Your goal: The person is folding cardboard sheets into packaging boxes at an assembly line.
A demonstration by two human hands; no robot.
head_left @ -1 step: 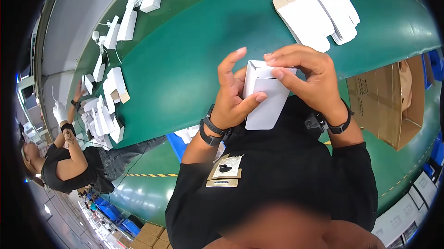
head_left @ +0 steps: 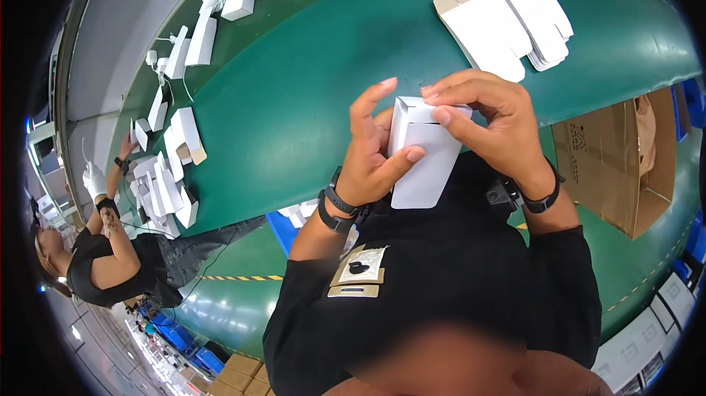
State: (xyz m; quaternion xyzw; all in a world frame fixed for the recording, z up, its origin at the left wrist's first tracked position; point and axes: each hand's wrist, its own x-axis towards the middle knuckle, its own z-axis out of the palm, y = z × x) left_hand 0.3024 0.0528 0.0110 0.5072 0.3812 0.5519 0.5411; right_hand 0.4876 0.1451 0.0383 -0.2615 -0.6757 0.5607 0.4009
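One small white carton (head_left: pixel 423 152), two hands on it. Carton sits at picture centre, held upright above the near edge of the green table (head_left: pixel 309 87), top flaps at 12 o'clock. Left hand (head_left: pixel 375 153) is at 9 o'clock of the carton: thumb across its front face, fingers raised and spread, wrist bent back, two dark bands on the wrist. Right hand (head_left: pixel 493 127) is at 2 o'clock: curled over the top end, fingertips pressing the flap, one dark band on the wrist. Both hands clamped on the carton.

One stack of flat white box blanks (head_left: pixel 507 17) at 1 o'clock, count unreadable. One open brown cardboard box (head_left: pixel 614 168) at 3 o'clock. Row of white boxes (head_left: pixel 195 43) toward 10 o'clock, roughly a dozen. One co-worker (head_left: pixel 110 256) at 8 o'clock.
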